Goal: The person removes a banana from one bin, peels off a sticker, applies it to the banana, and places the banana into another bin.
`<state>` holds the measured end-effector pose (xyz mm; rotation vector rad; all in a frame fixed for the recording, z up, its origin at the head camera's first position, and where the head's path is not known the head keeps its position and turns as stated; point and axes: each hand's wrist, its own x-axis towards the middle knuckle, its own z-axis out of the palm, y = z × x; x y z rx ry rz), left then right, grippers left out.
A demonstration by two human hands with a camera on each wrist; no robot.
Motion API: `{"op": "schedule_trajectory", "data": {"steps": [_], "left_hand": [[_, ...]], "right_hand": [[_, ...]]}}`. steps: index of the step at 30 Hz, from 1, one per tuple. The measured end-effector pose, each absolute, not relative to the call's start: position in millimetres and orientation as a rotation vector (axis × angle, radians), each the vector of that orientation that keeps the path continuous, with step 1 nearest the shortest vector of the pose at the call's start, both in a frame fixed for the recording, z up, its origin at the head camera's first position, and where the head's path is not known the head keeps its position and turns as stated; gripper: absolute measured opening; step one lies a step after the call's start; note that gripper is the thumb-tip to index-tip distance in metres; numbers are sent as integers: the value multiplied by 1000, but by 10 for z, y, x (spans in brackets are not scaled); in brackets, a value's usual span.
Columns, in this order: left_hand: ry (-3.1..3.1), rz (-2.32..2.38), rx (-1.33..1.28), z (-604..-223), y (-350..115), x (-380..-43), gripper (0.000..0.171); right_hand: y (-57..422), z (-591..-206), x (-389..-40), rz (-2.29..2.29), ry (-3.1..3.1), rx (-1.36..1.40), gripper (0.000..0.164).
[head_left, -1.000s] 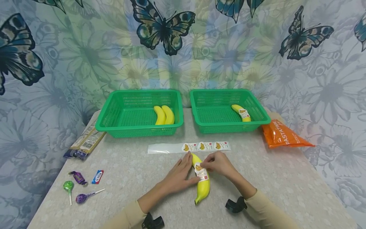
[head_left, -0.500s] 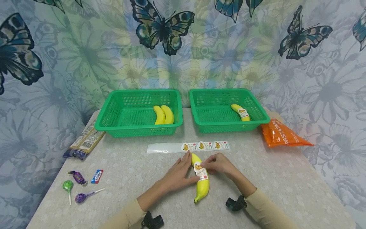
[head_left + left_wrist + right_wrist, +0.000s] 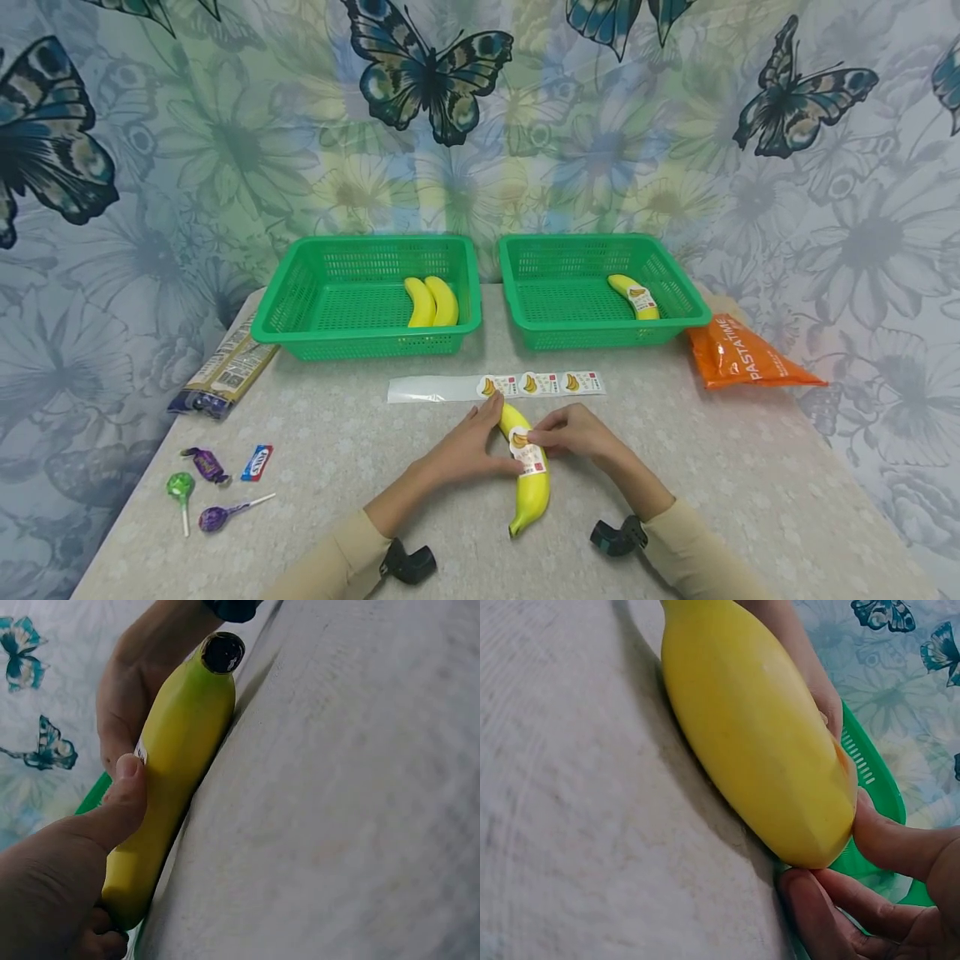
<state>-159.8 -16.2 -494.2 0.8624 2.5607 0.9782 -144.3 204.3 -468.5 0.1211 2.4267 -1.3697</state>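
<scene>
A yellow banana [image 3: 532,497] lies on the table, its stem end towards me, with a white banana-print sticker [image 3: 528,456] across its upper side. My left hand [image 3: 468,444] holds it from the left. The left thumb [image 3: 129,769] touches the sticker's edge, while the fingers reach round the far end in the left wrist view. From the right, my right hand [image 3: 579,430] pinches the banana near that far end. Its thumb [image 3: 889,834] presses at the sticker's edge in the right wrist view, and the curled fingers sit low against the banana's side.
Just beyond the banana lies a sticker strip [image 3: 442,388] with 3 stickers. Behind it stand a left green basket [image 3: 360,344] with two bananas and a right green basket [image 3: 600,335] with one stickered banana. Sweets [image 3: 213,518] and packets [image 3: 750,354] lie at the sides.
My left hand has arched up and its thumb has shifted slightly along the sticker. The right hand stays almost where it was, and the banana keeps its place.
</scene>
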Motion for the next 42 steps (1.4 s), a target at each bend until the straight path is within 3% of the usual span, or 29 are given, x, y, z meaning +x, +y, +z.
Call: {"op": "schedule_trajectory", "data": {"steps": [14, 28, 42], "left_hand": [[2664, 1083, 834, -4953, -99, -1669, 95], [2780, 1059, 860, -4942, -56, -1706, 83], [2654, 1100, 856, -4947, -119, -1676, 91]], "right_hand": [[2026, -4691, -1441, -1443, 2370, 126, 26], [2040, -4698, -1459, -1467, 2348, 123, 25], [2032, -4656, -1386, -1359, 2404, 198, 34]]}}
